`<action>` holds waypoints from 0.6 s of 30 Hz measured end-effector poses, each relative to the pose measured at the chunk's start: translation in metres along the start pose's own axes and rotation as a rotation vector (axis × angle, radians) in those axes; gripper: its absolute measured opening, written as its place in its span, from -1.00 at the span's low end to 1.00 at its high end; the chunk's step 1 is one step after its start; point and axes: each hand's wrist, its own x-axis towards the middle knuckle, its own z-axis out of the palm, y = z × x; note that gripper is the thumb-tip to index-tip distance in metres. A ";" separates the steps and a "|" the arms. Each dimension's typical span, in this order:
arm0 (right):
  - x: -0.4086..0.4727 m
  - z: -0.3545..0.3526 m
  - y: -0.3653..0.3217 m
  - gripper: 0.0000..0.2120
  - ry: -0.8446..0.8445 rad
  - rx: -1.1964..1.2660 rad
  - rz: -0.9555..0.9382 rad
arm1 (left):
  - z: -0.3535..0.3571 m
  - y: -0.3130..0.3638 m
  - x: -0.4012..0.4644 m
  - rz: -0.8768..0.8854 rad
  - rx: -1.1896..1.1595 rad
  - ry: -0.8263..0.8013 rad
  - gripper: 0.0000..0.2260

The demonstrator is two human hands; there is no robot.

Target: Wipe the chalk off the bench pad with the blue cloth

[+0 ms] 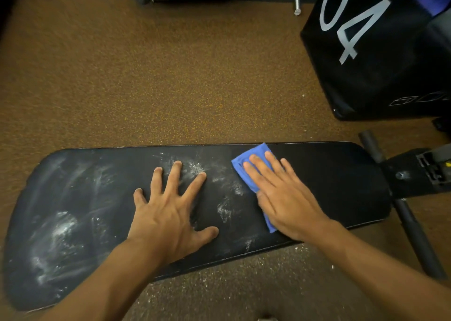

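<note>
A long black bench pad lies across the view. White chalk smears cover its left end, and more chalk sits in the middle between my hands. The pad's right part looks dark and free of chalk. My right hand presses flat on the folded blue cloth, right of the middle of the pad; the cloth shows beyond my fingertips and under my palm. My left hand rests flat on the pad's middle, fingers spread, holding nothing.
Brown speckled gym floor lies beyond the pad, with chalk dust on the floor at the near edge. A black box marked "04" stands at the back right. The bench frame and black bars sit at the right.
</note>
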 end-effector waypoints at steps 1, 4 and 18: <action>0.006 0.001 0.002 -0.41 0.010 0.000 0.053 | -0.001 -0.003 -0.001 0.008 -0.009 -0.001 -0.01; 0.039 0.004 -0.013 -0.36 0.070 0.044 0.286 | -0.003 -0.014 -0.009 0.015 -0.033 0.033 -0.01; 0.035 0.004 -0.013 -0.35 0.088 0.046 0.413 | 0.013 -0.033 -0.033 -0.010 -0.052 0.034 0.01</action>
